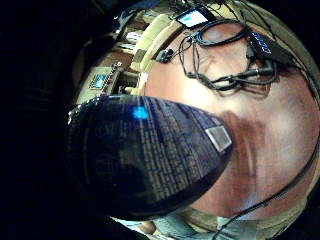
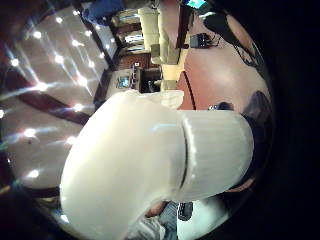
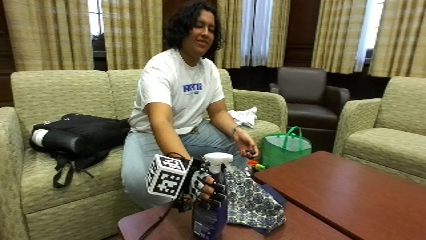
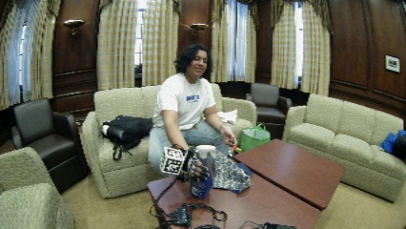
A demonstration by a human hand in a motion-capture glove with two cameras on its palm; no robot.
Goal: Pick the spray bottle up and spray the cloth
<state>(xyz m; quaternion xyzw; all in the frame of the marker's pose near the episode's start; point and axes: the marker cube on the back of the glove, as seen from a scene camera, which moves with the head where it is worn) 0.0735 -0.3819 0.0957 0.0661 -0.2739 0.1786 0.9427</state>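
Outside view shows your gloved hand (image 3: 208,192) curled round the spray bottle (image 3: 210,212) beside the cloth (image 3: 249,202) — smooth plastic, likely slippery — keep hold at the neck.

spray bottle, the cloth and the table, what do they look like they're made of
Spray bottle: probably plastic, with a dark blue glossy body that shows highlights, a printed label and a white ribbed trigger head; the gloved right hand grips it.
Cloth: soft woven fabric, likely cotton, with a matte blue and white print, draping in folds.
Table: reddish-brown wood or veneer, smooth with a soft sheen.
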